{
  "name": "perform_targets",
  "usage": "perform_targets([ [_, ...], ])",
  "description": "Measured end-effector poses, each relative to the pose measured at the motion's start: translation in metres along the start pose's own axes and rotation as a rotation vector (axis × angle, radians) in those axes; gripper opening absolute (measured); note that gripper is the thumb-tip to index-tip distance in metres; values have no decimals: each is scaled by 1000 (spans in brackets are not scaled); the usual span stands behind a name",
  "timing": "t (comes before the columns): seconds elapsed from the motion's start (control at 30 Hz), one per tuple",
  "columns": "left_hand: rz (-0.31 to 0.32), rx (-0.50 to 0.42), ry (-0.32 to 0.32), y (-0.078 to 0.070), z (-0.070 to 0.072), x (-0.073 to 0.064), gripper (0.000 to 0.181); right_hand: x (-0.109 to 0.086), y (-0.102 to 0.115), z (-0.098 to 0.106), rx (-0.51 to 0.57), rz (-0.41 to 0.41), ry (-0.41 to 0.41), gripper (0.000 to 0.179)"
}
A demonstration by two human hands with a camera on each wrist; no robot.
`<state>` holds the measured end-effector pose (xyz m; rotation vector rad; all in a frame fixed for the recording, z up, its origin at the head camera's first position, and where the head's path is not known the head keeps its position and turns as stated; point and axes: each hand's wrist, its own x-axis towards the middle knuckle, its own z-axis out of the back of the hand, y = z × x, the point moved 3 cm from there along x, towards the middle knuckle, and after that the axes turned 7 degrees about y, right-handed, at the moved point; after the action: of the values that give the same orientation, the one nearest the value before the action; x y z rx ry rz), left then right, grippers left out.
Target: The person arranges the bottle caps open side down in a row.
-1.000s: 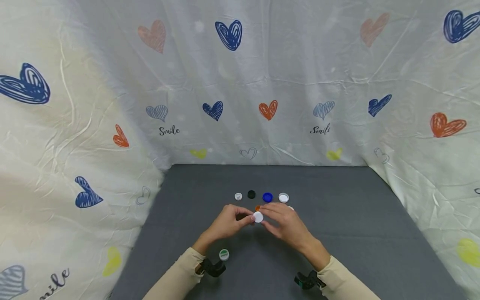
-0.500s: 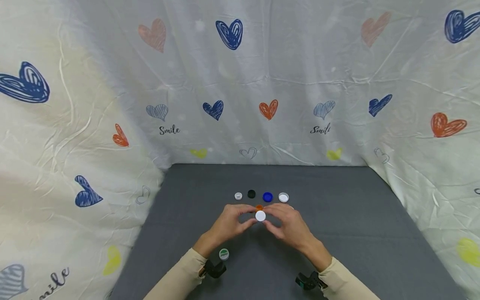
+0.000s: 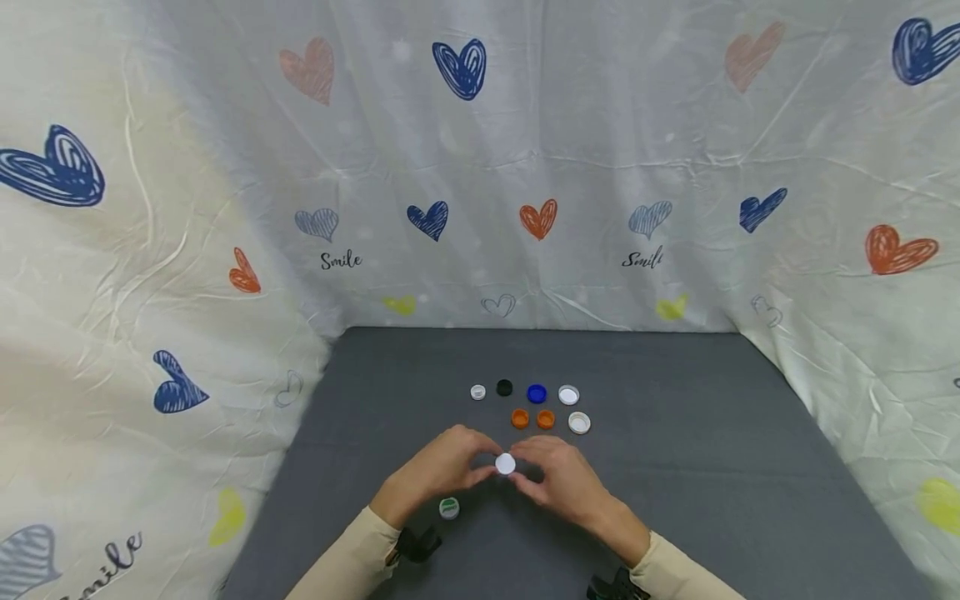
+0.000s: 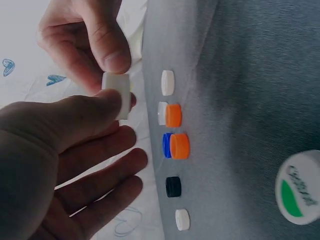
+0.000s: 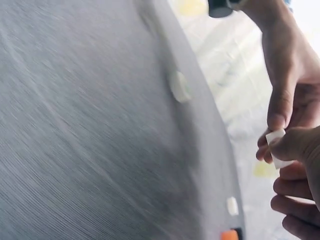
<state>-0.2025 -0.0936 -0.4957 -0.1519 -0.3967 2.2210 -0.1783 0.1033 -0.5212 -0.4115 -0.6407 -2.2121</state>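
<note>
A white bottle cap (image 3: 506, 463) is held between my two hands above the grey table. My left hand (image 3: 442, 468) pinches one side of it; in the left wrist view its thumb lies across the cap (image 4: 123, 95), with the other fingers spread loosely. From the opposite side my right hand (image 3: 564, 482) pinches the same cap between thumb and fingertips. A white lid with a green mark (image 3: 449, 508) lies on the table beside my left wrist. Just beyond the hands lie two orange caps, one on the left (image 3: 520, 418) and one on the right (image 3: 546, 419).
The far row holds a small white cap (image 3: 477, 392), a black cap (image 3: 504, 387), a blue cap (image 3: 536, 393) and a white cap (image 3: 568, 395). Another white cap (image 3: 579, 422) sits right of the orange pair. A heart-printed curtain (image 3: 480, 275) hangs behind the grey tabletop (image 3: 720, 500).
Both hands have drawn back toward the body with the white cap, lately a little leftward. The orange caps and the nearby white cap, partly covered before, now show fully.
</note>
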Motion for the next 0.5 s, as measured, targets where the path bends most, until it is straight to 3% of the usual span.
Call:
perform_targets([
  [0.5,23,94,119,1,-34,-31,6,-13,28,-46,-67,42,135,22],
])
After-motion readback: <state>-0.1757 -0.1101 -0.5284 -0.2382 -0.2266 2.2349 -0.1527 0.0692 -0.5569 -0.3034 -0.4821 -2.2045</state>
